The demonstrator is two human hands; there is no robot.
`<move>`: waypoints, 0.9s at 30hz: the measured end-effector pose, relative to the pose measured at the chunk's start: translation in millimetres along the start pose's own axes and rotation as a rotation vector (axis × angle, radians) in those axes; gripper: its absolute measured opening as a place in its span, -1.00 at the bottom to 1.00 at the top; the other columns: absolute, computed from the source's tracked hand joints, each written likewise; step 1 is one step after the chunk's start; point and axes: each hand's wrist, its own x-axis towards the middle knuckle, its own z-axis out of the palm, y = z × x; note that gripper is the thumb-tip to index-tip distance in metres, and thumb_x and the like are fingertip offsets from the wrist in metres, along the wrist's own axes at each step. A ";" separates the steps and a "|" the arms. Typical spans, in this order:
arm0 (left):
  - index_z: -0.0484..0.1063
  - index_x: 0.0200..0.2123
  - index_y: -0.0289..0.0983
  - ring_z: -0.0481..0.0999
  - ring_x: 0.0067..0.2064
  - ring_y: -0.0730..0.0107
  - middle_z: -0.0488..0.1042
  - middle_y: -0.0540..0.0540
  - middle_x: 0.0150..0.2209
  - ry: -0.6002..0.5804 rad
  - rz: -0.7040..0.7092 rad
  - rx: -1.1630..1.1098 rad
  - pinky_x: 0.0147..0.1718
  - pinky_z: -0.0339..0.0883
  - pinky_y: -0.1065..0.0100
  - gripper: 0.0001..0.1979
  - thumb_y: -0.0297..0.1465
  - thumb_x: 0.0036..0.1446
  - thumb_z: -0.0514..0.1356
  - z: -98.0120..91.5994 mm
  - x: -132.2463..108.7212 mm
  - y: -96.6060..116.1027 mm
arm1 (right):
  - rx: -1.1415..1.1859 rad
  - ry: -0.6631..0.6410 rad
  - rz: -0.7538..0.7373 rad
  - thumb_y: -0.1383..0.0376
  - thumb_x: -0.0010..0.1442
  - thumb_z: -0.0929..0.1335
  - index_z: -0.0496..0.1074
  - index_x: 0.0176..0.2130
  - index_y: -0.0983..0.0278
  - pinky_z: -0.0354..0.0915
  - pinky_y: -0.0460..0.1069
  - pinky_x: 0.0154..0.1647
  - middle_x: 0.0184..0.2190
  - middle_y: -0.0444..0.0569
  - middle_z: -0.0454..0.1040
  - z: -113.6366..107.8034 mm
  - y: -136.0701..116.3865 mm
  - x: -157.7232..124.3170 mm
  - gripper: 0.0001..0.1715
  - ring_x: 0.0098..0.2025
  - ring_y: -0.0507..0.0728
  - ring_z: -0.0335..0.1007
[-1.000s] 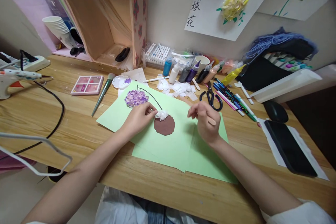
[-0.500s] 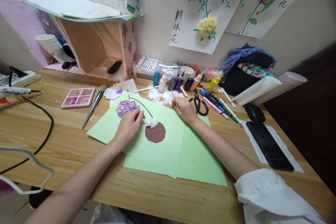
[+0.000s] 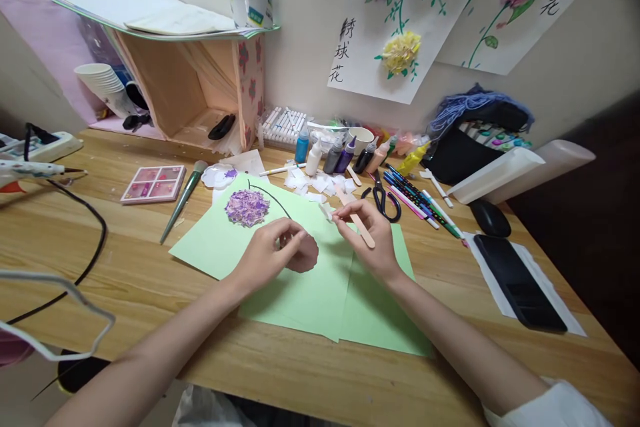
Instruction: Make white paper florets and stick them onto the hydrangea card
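Observation:
My right hand (image 3: 370,233) pinches a small white paper piece (image 3: 327,211) at its fingertips and holds a wooden craft stick (image 3: 361,227) slanting across the fingers. It is above the light green paper (image 3: 320,300). My left hand (image 3: 267,253) hovers low over a brown paper circle (image 3: 305,257), its fingers curved and slightly apart, with nothing visible between them. That hand hides the circle's left part and the white tuft of paper on it. A purple ruffled flower (image 3: 247,207) and a dark curved stem (image 3: 273,195) lie on the same sheet.
White paper scraps (image 3: 320,181) lie behind the sheet, before several paint bottles (image 3: 345,155). Black scissors (image 3: 383,203) and pens (image 3: 415,197) are to the right, near a phone (image 3: 520,280). A makeup brush (image 3: 184,203) and glue gun (image 3: 30,170) sit left.
My right hand has come back from the paper scraps toward me, now with a white piece in its fingertips. My left hand has shifted right, from the purple flower to the brown circle.

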 end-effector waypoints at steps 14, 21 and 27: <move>0.35 -0.37 -0.28 0.51 -0.40 0.37 0.48 -0.08 -0.41 -0.121 -0.185 -0.439 -0.44 0.45 0.37 -0.75 -0.20 0.10 0.10 12.0 -4.5 0.5 | -0.186 -0.034 -0.276 0.44 0.05 0.35 0.28 -0.38 0.19 0.35 -0.01 -0.33 -0.42 -0.10 0.48 20.8 -1.3 -26.7 -0.83 -0.35 0.09 0.46; 0.38 -0.36 -0.30 0.52 -0.42 0.38 0.50 -0.09 -0.39 -0.106 -0.181 -0.351 -0.45 0.46 0.38 -0.77 -0.23 0.11 0.10 12.7 -3.2 -1.8 | -0.158 0.024 -0.228 0.46 0.02 0.35 0.28 -0.40 0.19 0.35 0.01 -0.32 -0.42 -0.11 0.47 23.9 5.0 -30.9 -0.81 -0.37 0.09 0.44; 0.40 -0.40 -0.30 0.50 -0.47 0.42 0.49 -0.05 -0.48 -0.086 -0.172 -0.307 -0.49 0.44 0.42 -0.77 -0.24 0.08 0.13 12.2 -2.5 -2.9 | -0.134 0.020 -0.187 0.45 0.02 0.34 0.28 -0.38 0.20 0.36 0.01 -0.33 -0.41 -0.10 0.46 24.6 7.3 -32.1 -0.82 -0.38 0.08 0.43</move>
